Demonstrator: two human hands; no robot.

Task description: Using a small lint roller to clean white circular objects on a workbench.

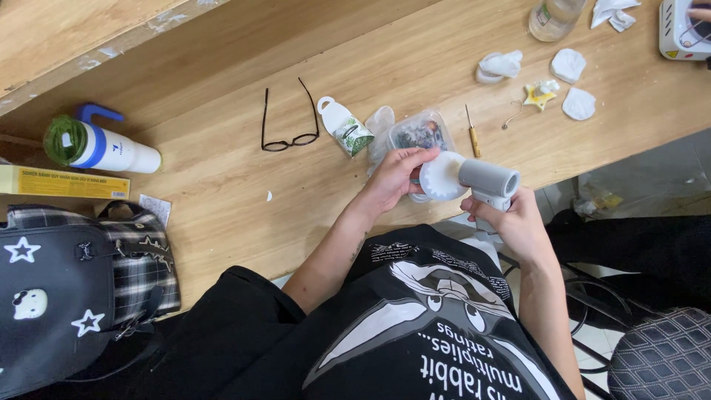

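Hands are working at the tabletop's near edge: left hand (392, 178) is closing its grip around the white ridged disc (442, 176), right hand (511, 222) is clasping the grey tool (489, 180) steady against it.

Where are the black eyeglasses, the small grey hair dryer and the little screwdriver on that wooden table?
black eyeglasses (281, 141), head view, on the lens frame.
grey hair dryer (485, 178), head view, on the barrel, held by the right hand (515, 222).
screwdriver (474, 141), head view, on its yellow handle.
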